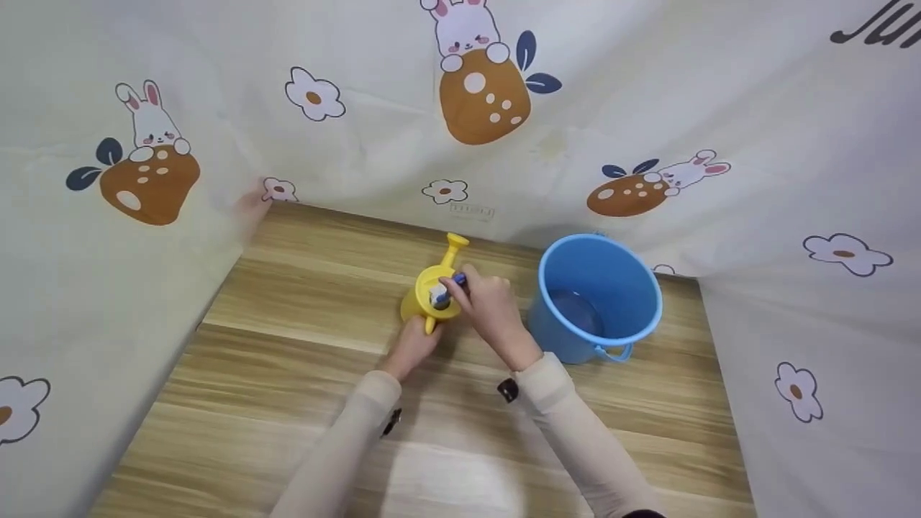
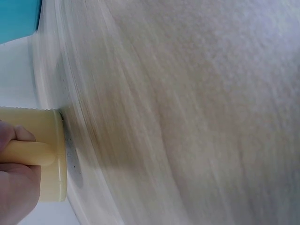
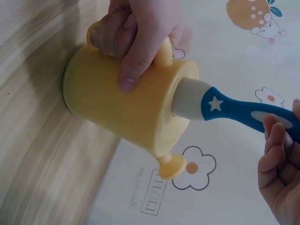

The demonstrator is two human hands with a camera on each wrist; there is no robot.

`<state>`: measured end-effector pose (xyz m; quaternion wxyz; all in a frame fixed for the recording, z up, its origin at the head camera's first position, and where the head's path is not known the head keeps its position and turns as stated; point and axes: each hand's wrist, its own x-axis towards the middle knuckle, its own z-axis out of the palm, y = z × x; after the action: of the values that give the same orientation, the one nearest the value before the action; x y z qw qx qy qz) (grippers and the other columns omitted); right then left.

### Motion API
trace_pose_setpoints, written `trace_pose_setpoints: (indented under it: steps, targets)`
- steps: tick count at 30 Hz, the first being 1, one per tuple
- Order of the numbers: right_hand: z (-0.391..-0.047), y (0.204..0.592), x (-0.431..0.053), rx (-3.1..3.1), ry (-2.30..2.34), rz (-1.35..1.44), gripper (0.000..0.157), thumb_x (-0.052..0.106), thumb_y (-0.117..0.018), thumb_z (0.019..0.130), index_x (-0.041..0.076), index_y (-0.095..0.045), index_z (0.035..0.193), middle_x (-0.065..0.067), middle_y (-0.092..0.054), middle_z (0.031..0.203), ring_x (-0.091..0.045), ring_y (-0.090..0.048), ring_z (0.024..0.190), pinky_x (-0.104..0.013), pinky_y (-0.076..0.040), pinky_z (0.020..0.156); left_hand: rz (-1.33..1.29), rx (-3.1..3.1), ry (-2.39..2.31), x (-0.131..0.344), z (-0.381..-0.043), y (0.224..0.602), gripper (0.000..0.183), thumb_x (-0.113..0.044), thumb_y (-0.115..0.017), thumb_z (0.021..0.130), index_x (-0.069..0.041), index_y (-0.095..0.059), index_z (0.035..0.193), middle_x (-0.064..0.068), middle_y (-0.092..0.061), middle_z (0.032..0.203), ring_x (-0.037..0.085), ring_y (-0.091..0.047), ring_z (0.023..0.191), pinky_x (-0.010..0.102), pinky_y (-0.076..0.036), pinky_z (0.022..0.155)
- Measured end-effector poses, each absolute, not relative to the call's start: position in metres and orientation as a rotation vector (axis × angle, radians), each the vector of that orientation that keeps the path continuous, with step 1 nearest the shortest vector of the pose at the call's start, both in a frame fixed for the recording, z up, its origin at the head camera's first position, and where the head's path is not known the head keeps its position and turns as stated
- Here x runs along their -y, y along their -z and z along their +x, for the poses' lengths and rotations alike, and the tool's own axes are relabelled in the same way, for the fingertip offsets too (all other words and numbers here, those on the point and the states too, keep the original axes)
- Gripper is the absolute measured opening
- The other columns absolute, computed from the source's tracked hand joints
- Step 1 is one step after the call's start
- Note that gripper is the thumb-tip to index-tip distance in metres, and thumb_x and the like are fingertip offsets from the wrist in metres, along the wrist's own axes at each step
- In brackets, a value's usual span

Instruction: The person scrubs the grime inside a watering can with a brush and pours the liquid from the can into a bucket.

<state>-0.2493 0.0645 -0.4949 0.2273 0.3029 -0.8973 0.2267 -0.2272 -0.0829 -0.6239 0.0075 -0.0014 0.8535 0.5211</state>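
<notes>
Blue bucket (image 1: 547,327) is just standing upright on a wood-grain surface (image 1: 237,403), its handle (image 1: 616,358) hanging low. Pale sheeting (image 1: 647,72) is walling in the back and sides, where cartoon bunnies (image 1: 466,29) are hugging brown fruit (image 1: 466,104) between outlined flowers (image 1: 314,96).

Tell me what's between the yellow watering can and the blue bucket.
In the head view, the right hand, gripping a blue-handled tool, lies between the yellow watering can and blue bucket.

Head view looks down; close wrist views share the watering can (image 3: 110,103).
</notes>
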Motion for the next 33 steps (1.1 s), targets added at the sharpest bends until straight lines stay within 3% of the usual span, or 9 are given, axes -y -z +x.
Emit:
trace_pose_setpoints:
  steps: [6,17,33]
  targets:
    - [-0.25,0.493,-0.064,2.476,-0.585,0.833,0.03,0.035,-0.064,0.097,0.005,-0.061,0.09,-0.003,-0.048,0.056,-0.014,-0.042,0.049,-0.024,-0.029,0.047,0.005,-2.67,-1.621,0.083,-0.226,0.623,0.025,-0.009,-0.059,0.092,-0.013,-0.047,0.07,-0.005,-0.039,0.063,0.011,-0.041,0.058,0.027,-0.038,0.057]
    - [-0.25,0.486,-0.064,2.467,-0.549,0.805,0.032,0.038,-0.063,0.096,0.007,-0.06,0.089,0.0,-0.044,0.055,-0.013,-0.038,0.048,-0.026,-0.028,0.045,-0.042,-2.651,-1.613,0.084,-0.227,0.622,0.022,-0.011,-0.059,0.093,-0.012,-0.049,0.074,-0.004,-0.041,0.066,0.013,-0.043,0.062,0.029,-0.039,0.061]
    - [-0.249,0.48,-0.065,2.454,-0.585,0.794,0.029,0.035,-0.064,0.096,0.007,-0.061,0.089,-0.005,-0.053,0.057,-0.016,-0.045,0.047,-0.032,-0.036,0.044,-0.045,-2.654,-1.594,0.083,-0.227,0.622,0.025,-0.012,-0.059,0.094,-0.013,-0.047,0.072,-0.004,-0.04,0.065,0.013,-0.042,0.06,0.029,-0.038,0.059]
